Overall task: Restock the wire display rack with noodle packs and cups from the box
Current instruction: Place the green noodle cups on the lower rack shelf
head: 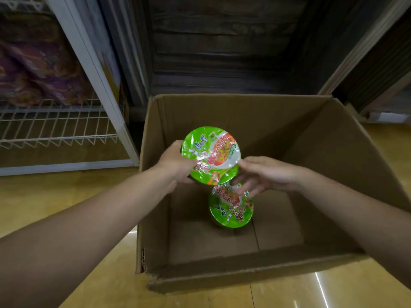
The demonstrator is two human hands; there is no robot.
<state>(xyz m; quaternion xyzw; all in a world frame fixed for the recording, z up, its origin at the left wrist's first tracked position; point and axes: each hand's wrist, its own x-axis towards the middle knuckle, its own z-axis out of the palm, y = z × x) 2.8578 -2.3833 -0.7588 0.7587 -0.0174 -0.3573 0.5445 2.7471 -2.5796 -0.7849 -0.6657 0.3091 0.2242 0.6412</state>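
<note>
A green noodle cup (211, 154) gripped by the left hand (175, 165) over the cardboard box (333, 174), right hand (266, 174) with loose straight fingers at its rim, second cup (231, 210) on the box bottom, wire rack (55, 127) at left.

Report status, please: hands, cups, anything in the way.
Left hand grips one green-lidded cup above the box. Right hand open, fingers at second cup inside. No obstacle visible toward wire rack.
</note>
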